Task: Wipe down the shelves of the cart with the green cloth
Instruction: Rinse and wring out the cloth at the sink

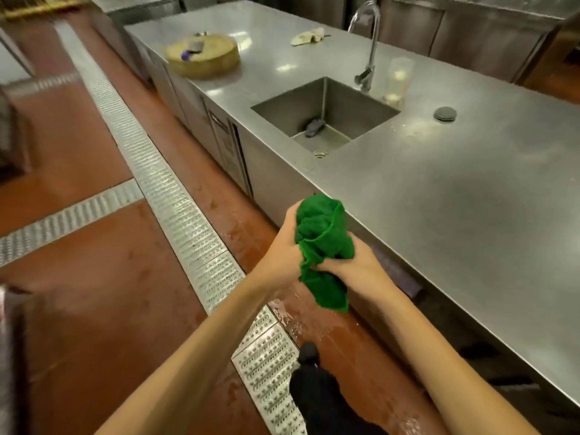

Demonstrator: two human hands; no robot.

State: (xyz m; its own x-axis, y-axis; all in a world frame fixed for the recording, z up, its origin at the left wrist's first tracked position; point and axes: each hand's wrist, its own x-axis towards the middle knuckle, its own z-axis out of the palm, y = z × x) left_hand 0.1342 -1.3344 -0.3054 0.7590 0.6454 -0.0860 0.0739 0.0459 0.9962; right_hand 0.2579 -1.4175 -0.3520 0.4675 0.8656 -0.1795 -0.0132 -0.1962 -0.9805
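A crumpled green cloth hangs in the air between both hands, just off the front edge of a steel counter. My left hand grips its upper left part. My right hand grips it lower down on the right, and the cloth's tail hangs below that hand. No cart is clearly in view; a blurred metal object sits at the lower left edge.
The counter has a sink with a tall tap, a round chopping block, a plastic cup and a rag. A metal drain grate runs along the wet red floor. My dark shoe stands below.
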